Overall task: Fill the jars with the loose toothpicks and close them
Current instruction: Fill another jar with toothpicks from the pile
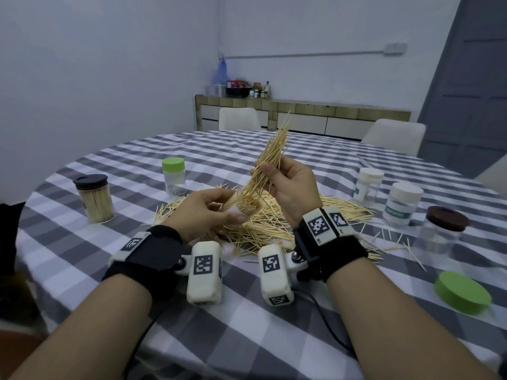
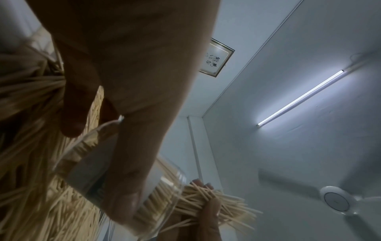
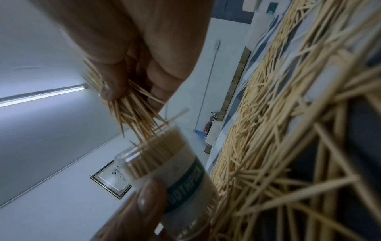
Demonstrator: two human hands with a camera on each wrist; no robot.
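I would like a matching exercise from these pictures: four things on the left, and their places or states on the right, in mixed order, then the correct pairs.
Things:
1. open jar
2. bundle of toothpicks
3. loose green lid
4. black-lidded jar

States:
A. flat on the tablecloth, near right
B. pinched in the right hand
C. standing closed and full, far left
D. tilted in the left hand

Pairs: 1-D, 2-B, 3-A, 4-C
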